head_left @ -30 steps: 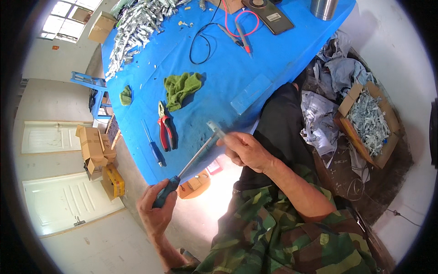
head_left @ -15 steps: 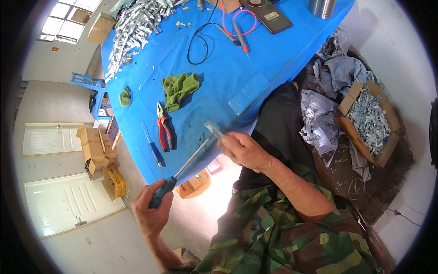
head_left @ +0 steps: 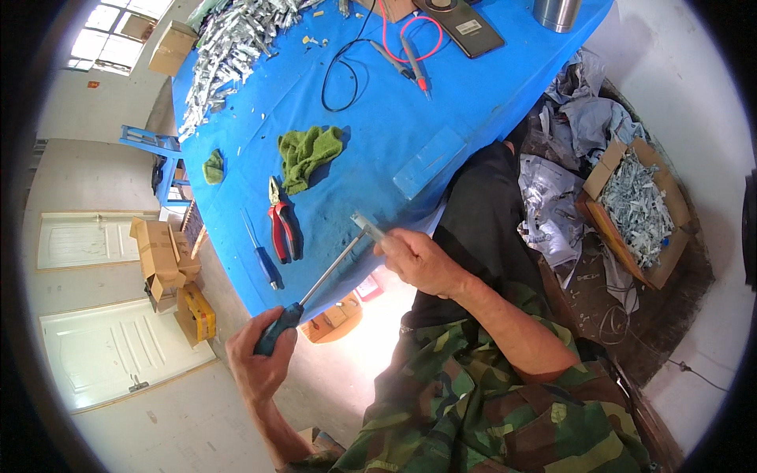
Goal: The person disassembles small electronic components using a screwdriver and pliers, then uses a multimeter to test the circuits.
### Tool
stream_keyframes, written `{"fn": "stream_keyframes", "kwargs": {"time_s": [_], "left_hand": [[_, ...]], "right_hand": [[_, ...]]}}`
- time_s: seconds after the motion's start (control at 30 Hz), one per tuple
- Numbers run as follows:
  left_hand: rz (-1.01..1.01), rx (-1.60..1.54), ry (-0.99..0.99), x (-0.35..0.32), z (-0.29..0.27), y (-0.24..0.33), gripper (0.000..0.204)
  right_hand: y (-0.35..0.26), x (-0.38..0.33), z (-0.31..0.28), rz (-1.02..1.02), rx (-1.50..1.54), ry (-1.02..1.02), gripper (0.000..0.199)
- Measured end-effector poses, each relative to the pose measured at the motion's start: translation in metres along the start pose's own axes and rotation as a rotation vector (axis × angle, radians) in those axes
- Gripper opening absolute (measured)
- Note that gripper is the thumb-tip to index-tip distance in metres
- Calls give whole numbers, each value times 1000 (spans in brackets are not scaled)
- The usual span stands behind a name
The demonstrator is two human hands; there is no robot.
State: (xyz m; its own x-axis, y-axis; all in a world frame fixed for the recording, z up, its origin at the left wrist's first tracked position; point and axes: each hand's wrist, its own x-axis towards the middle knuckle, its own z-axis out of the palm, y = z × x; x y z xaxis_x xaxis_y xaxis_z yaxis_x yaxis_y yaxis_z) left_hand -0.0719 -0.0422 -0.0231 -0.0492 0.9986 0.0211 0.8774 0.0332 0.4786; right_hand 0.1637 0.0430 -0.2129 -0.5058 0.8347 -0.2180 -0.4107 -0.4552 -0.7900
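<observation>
My left hand (head_left: 259, 364) is wrapped round the blue-green handle of a screwdriver (head_left: 279, 329). Its long metal shaft slants up to the right, and the tip meets a small, pale grey, narrow piece (head_left: 367, 227). My right hand (head_left: 426, 264) pinches that piece at its lower end, just over the table's near edge; whether the tip is inside it or against it I cannot tell. Left of the piece, red-and-black pliers (head_left: 282, 225) lie on the blue-covered table (head_left: 378, 150). A thinner blue-handled screwdriver (head_left: 265, 264) rests beside them.
Behind the pliers are a green cloth (head_left: 306, 156) and a smaller green scrap (head_left: 213, 168). Silvery strips (head_left: 229, 67) are heaped at the far left. Test probes (head_left: 414, 63), a phone (head_left: 465, 27) and a metal cup (head_left: 557, 12) stand farther back. A carton of strips (head_left: 643, 209) is at right.
Both hands keep their holds, and the screwdriver tip stays at the grey piece. Hands and piece have shifted only slightly; the table things appear a little farther left as the view moves.
</observation>
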Motion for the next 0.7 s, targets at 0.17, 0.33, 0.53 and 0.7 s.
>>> {"fn": "stream_keyframes", "kwargs": {"time_s": [0.17, 0.33, 0.53, 0.7], "left_hand": [[-46, -21, -24, 0, 7, -15, 34], [35, 179, -16, 2, 15, -17, 37], [-3, 287, -54, 1, 20, -11, 29], [-7, 119, -75, 4, 22, -27, 28]], "right_hand": [[-1, 3, 1, -18, -154, 39, 36], [4, 7, -1, -70, -243, 21, 41], [-7, 6, 0, -47, -288, -2, 44], [-11, 6, -2, -18, -312, -52, 45]]}}
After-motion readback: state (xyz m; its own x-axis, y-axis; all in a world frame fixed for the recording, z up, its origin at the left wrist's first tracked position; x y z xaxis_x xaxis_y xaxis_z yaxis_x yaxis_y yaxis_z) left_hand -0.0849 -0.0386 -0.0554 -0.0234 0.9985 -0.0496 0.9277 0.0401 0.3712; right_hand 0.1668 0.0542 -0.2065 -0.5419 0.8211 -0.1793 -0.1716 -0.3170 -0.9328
